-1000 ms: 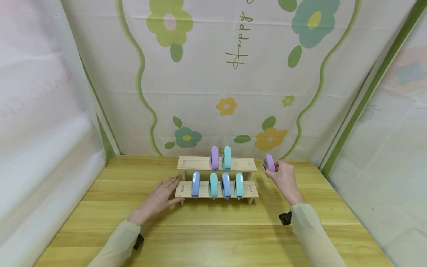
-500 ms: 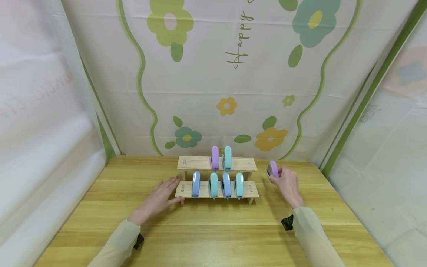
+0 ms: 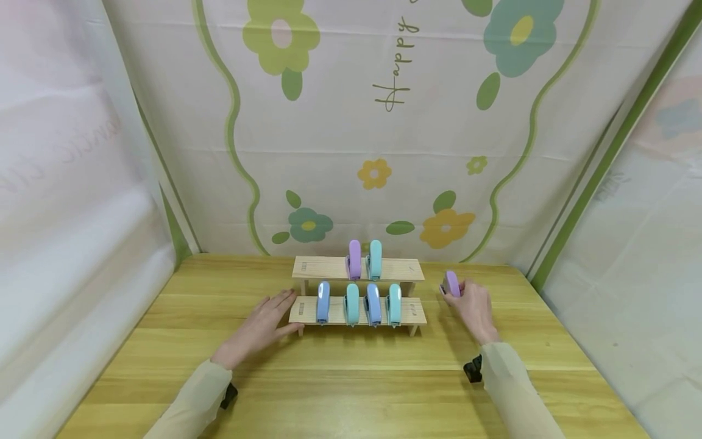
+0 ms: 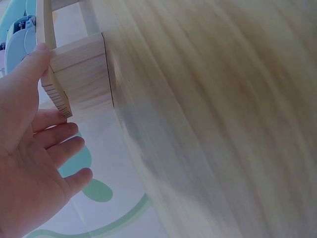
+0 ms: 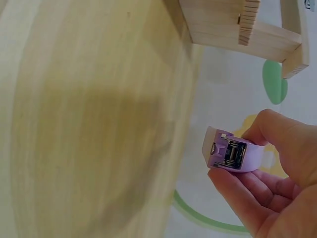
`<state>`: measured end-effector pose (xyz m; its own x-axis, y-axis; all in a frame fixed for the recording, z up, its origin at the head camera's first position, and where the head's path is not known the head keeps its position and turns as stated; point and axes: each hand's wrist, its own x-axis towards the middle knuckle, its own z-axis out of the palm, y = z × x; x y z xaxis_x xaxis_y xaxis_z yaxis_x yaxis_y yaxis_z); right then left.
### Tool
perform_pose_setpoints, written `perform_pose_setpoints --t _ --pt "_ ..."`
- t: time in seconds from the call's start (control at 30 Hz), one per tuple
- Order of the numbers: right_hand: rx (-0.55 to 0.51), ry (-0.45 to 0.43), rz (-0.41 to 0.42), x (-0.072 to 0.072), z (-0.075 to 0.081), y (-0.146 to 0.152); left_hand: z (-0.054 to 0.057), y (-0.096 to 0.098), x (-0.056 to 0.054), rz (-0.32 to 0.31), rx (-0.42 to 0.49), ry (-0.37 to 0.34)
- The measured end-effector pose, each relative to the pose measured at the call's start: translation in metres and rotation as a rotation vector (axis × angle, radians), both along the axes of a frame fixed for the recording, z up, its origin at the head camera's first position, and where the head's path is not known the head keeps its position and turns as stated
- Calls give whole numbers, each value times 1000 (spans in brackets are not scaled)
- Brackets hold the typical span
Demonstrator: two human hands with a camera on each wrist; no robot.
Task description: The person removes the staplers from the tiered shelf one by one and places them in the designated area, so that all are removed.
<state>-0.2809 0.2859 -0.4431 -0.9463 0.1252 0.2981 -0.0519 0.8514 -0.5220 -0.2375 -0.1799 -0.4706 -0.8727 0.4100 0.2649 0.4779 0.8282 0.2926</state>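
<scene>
In the head view, a two-tier wooden rack [image 3: 414,312] carries several mini staplers. Blue [image 3: 323,303] and mint [image 3: 351,305] staplers stand on the lower board; a purple stapler [image 3: 354,260] and a mint stapler [image 3: 375,260] stand on the upper one. My left hand [image 3: 263,326] holds the lower board's left end, thumb at the front edge and index finger at the back corner. Right of the rack, my right hand [image 3: 474,308] grips another purple stapler [image 5: 247,157] between thumb and fingers. Its metal end shows in the right wrist view.
The rack stands on a wood-grain table [image 3: 351,390], near its back edge. Behind it hangs a white cloth printed with flowers [image 3: 446,228]. White cloth walls [image 3: 631,292] close off both sides. Black straps [image 3: 473,369] sit at the wrists.
My right hand has moved a little right and lower in the head view, taking the purple stapler along. The left hand stays at the rack's left end.
</scene>
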Motion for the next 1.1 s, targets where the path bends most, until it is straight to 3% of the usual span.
perform_pose_setpoints --t 0.5,1.1 --pt "-20 -80 -26 -5 -17 2 1 1 0 -8 -10 8" --pt "5 -80 -25 -8 -22 6 0 1 0 7 -10 -2"
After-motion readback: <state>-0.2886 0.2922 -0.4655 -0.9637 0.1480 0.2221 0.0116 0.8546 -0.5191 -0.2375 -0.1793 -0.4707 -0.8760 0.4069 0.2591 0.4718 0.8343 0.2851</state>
